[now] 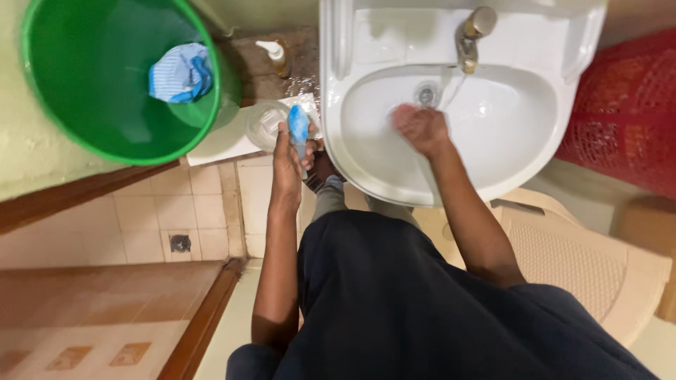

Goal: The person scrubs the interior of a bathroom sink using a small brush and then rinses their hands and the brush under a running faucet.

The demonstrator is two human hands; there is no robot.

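While the right hand (421,128) reaches into the white sink (366,151), its fingers are loosely curled and cupped under a thin stream of water that runs from the brass tap (470,36), and it holds nothing. The hand sits just beside the drain (427,93), low in the bowl.

The left hand (289,163) is closed around a small blue object (298,125), which stands upright out of the top of the fist; what kind of thing it is cannot be told from here. This hand is outside the sink, just beside its left rim, and above a white ledge (218,144). A clear round dish (264,125) rests on that ledge, touching or nearly touching the blue object's left side.

Further back on the wet surface stands a soap pump bottle (277,56). To the left is a large green bucket (91,84) with a blue-and-white striped cloth (180,72) lying inside it against the right wall. A red mesh basket (627,105) stands to the right of the sink, and a beige plastic chair (584,260) sits below it.
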